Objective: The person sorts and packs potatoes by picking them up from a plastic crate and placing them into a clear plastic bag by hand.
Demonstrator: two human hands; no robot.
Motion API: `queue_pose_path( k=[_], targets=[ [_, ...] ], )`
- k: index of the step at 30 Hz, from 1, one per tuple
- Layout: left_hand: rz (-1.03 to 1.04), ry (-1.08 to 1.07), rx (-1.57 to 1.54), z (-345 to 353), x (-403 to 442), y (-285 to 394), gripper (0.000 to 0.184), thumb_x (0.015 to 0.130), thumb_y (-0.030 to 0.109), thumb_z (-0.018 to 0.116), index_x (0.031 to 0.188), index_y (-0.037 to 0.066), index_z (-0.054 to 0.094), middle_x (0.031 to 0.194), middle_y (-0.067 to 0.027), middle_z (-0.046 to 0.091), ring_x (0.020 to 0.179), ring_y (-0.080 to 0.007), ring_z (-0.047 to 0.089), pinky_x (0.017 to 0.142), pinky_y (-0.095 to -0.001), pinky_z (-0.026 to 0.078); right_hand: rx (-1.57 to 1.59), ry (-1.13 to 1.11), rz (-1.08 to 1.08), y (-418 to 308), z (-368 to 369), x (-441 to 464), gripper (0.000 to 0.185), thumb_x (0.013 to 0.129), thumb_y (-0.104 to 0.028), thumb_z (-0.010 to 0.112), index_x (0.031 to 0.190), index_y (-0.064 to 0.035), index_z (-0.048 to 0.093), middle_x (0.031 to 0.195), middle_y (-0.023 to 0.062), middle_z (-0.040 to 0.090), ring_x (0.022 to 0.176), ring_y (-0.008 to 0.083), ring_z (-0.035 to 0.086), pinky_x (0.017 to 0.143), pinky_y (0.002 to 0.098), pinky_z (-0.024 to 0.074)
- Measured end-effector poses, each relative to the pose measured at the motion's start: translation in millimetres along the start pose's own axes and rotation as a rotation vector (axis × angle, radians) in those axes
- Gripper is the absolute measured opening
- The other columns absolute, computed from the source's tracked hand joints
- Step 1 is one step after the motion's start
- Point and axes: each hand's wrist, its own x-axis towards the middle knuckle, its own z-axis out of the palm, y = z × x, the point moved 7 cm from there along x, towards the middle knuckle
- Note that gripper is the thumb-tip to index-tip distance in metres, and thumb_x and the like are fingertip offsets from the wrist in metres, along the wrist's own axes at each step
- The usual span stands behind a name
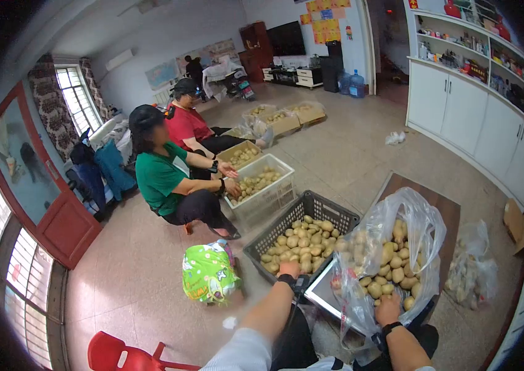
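Observation:
Round yellow-brown produce, like potatoes or kiwifruit, fills part of a black crate (347,217). At the crate's near edge, my left hand (289,268) touches the pieces, its fingers mostly hidden among them. On the right, a clear plastic bag (426,216) holds more of the same produce (392,263). My right hand (388,309) reaches into the bag's near side, fingers bent over a piece; whether it grips the piece is not clear. The bag rests partly on a flat silver-edged device (324,290) between crate and bag.
A person in green (162,179) crouches at a white crate (283,201); another in red (189,123) sits behind. Cardboard boxes (287,127) stand farther back. A green patterned bundle (209,272), a red chair (113,355) and another plastic bag (472,266) are nearby.

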Motion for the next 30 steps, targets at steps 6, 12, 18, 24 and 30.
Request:
queue_pose_path(
  k=[6,12,18,24,30],
  targets=[
    [0.083,0.021,0.055,-0.1,1.2,11.7,0.030,0.069,0.035,0.070,0.070,0.005,0.066,0.073,-0.0179,0.065,0.074,-0.0345,0.063,0.067,-0.0433,0.049,0.032,0.011,0.002,7.0,7.9,-0.6,0.023,0.066,-0.014,0.064,0.087,-0.0052,0.063,0.107,0.0209,0.052,0.106,0.0401,0.043,0.089,0.0464,0.0410],
    [0.224,0.100,0.134,-11.7,1.7,25.3,0.036,0.069,0.043,0.065,0.077,0.007,0.065,0.076,-0.0132,0.066,0.070,-0.0299,0.064,0.059,-0.0416,0.049,0.073,0.014,-0.053,0.6,2.9,5.0,0.022,0.070,-0.016,0.061,0.088,-0.0035,0.065,0.108,0.0235,0.053,0.106,0.0404,0.043,0.092,0.0486,0.0364],
    [0.250,0.045,0.144,-15.9,-5.4,34.4,0.024,0.075,0.028,0.068,0.078,0.005,0.063,0.077,-0.0142,0.065,0.071,-0.0281,0.064,0.065,-0.0416,0.050,0.022,0.050,-0.018,10.6,14.7,2.5,0.018,0.071,-0.010,0.057,0.086,-0.0061,0.065,0.091,0.0174,0.061,0.101,0.0344,0.049,0.088,0.0455,0.0353],
    [0.086,-0.067,-0.493,10.6,5.8,19.0,0.014,0.078,0.016,0.059,0.079,0.003,0.062,0.078,-0.0124,0.065,0.065,-0.0245,0.065,0.055,-0.0377,0.051,0.090,0.079,0.058,13.7,5.3,6.0,0.028,0.070,-0.004,0.056,0.097,-0.0041,0.060,0.096,0.0190,0.059,0.097,0.0364,0.051,0.087,0.0450,0.0365],
    [0.318,-0.024,0.075,-32.1,-16.9,65.2,0.023,0.074,0.025,0.066,0.081,0.003,0.061,0.067,-0.0127,0.062,0.057,-0.0245,0.060,0.054,-0.0365,0.049,0.183,0.005,0.147,4.6,-17.9,5.9,0.028,0.073,-0.008,0.061,0.099,-0.0014,0.052,0.101,0.0213,0.053,0.098,0.0389,0.050,0.089,0.0456,0.0382]
  ],
)
